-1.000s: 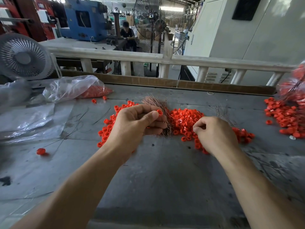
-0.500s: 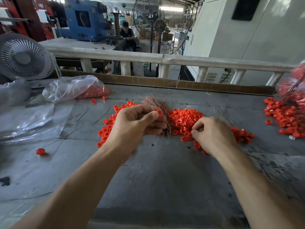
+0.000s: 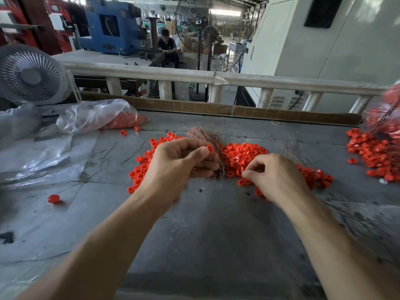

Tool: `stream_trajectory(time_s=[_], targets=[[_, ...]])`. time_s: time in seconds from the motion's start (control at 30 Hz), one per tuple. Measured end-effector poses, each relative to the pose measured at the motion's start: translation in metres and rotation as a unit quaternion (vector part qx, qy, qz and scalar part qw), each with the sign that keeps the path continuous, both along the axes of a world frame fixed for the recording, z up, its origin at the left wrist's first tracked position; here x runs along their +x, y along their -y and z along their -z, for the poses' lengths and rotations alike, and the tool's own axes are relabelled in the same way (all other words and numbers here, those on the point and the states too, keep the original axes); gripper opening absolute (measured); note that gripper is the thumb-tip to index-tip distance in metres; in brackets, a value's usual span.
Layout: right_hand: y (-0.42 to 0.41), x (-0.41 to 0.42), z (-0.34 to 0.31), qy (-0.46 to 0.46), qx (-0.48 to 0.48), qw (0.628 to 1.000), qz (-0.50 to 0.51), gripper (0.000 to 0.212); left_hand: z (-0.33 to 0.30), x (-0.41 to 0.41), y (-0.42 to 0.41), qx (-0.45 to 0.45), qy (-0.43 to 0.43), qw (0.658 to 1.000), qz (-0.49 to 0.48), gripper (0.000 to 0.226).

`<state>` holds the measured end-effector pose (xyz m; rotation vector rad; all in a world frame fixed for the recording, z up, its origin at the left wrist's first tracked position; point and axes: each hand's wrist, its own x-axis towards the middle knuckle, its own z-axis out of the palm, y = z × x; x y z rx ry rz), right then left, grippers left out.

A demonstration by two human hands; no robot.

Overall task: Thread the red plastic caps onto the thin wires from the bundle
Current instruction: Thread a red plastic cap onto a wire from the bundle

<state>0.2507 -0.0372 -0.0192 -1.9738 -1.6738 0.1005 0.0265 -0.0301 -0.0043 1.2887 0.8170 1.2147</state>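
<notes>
Threading caps at the grey workbench [image 3: 205, 234]

The left hand [image 3: 173, 169] pinches a red cap [image 3: 210, 148] and grips the copper wire bundle [image 3: 205, 139]; the right hand [image 3: 275, 176], fingers curled, seemingly pinches one wire over the cap pile [image 3: 244, 152].

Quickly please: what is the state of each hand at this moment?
Left hand: pinches a red cap and grips the wire bundle.
Right hand: fingers curled over the cap pile; what it holds cannot be told.

Factory floor: blue machine [image 3: 108, 24], standing fan [image 3: 194, 20], steel workbench [image 3: 216, 224].
</notes>
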Motion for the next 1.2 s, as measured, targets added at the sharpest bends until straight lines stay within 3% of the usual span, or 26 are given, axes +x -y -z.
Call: stream_trajectory(time_s=[0.17, 0.23, 0.37, 0.5, 0.6, 0.9, 1.2], targets=[[-0.001, -0.002, 0.002, 0.034, -0.002, 0.999, 0.011, 0.019, 0.001, 0.0, -0.001, 0.0, 0.0, 1.0, 0.0, 0.011], [0.0, -0.003, 0.002, 0.007, 0.017, 1.0, 0.007, 0.017, 0.002, 0.0, -0.001, 0.0, 0.0, 1.0, 0.001, 0.01], [0.002, -0.009, -0.002, -0.194, 0.091, 0.976, -0.043, 0.016, 0.002, 0.001, -0.001, -0.002, 0.004, 1.0, 0.008, 0.01], [0.008, -0.024, -0.006, -0.383, 0.098, 0.909, -0.13, 0.014, 0.003, 0.003, 0.001, -0.004, 0.007, 1.0, 0.021, 0.011], [0.01, -0.033, -0.004, -0.461, 0.084, 0.866, -0.174, 0.01, 0.003, 0.003, 0.002, -0.009, 0.014, 0.999, 0.032, 0.012], [0.012, -0.041, -0.003, -0.471, 0.099, 0.853, -0.202, 0.008, 0.001, 0.003, 0.002, -0.016, 0.027, 0.999, 0.04, 0.015], [0.012, -0.043, -0.003, -0.421, 0.144, 0.871, -0.208, 0.014, 0.001, 0.003, 0.001, -0.007, 0.024, 0.999, 0.035, 0.016]])
